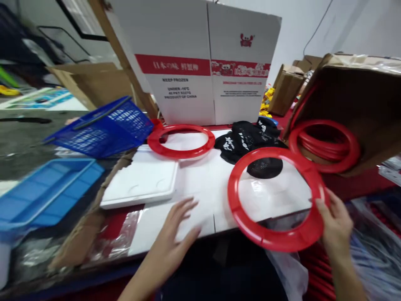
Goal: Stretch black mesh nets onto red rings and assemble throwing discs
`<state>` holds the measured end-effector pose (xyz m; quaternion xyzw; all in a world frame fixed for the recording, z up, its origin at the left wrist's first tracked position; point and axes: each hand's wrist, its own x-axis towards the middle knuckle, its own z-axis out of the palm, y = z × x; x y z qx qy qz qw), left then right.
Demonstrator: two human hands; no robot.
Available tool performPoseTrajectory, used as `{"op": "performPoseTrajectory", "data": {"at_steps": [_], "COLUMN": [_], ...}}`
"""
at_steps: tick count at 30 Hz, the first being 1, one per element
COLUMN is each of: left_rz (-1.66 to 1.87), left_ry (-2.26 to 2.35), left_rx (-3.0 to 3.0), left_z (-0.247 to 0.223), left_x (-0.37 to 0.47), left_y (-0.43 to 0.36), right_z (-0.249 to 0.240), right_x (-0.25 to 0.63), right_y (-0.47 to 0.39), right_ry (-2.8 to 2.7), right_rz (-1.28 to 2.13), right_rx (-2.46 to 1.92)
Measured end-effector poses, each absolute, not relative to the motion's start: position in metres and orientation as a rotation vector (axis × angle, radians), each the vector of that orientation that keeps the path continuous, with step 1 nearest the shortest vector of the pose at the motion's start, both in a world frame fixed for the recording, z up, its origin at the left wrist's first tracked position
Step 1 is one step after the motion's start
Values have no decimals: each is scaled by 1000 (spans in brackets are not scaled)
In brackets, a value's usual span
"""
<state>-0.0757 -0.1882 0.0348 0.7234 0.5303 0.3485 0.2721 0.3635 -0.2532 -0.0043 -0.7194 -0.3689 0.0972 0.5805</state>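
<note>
My right hand (335, 221) grips the right side of a large red ring (278, 240), which is tilted above the front edge of the white work surface (200, 188). My left hand (173, 238) is over the front of that surface, fingers apart, holding nothing. Another red ring (181, 154) lies farther back, beside a blue basket. Black fabric pieces with white print (247, 138) are heaped behind the held ring. At the right, more red rings (354, 146) sit in the opening of a cardboard box.
A white foam slab (140, 179) lies on the left of the surface. Beyond it are a blue mesh basket (106, 129) and a light blue tray (46, 192). A large white printed carton (188, 37) stands at the back; an open cardboard box (376, 108) is at the right.
</note>
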Motion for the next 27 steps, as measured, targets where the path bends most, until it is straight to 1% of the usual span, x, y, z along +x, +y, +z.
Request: {"op": "performPoseTrajectory", "data": {"at_steps": [2, 4, 5, 8, 9, 10, 12, 15, 17, 20, 24, 27], "left_rz": [783, 564, 474, 459, 474, 484, 504, 551, 579, 528, 288, 172], "left_ry": [1389, 1458, 1465, 1383, 1349, 1320, 1286, 1257, 1245, 1246, 1314, 1385], "left_rx": [2057, 2282, 2406, 2525, 2546, 2569, 2600, 2645, 2686, 2746, 2786, 2794], "left_z": [24, 17, 15, 12, 11, 9, 6, 3, 4, 6, 9, 14], "left_x": [-45, -18, -8, 2, 1, -2, -10, -22, -27, -28, -25, -26], "left_y": [-130, -73, -49, -2, 5, 9, 9, 1, -4, -9, -11, -13], "right_z": [-10, -1, 9, 48, 60, 68, 77, 72, 67, 65, 63, 62], "right_x": [352, 349, 348, 334, 323, 309, 276, 240, 236, 253, 288, 310], "right_y": [-238, -210, -191, -119, -91, -62, -7, 59, 83, 92, 74, 59], "right_ry": [-1208, -1637, -1831, -2206, -2244, -2251, -2277, -2258, -2201, -2026, -1938, -1634], "right_rz": [464, 573, 583, 500, 406, 278, 29, -32, -41, -134, -159, -188], "right_rx": [-1813, -1943, -1970, -1831, -1759, -1729, -1803, -1857, -1879, -1886, -1796, -1596]}}
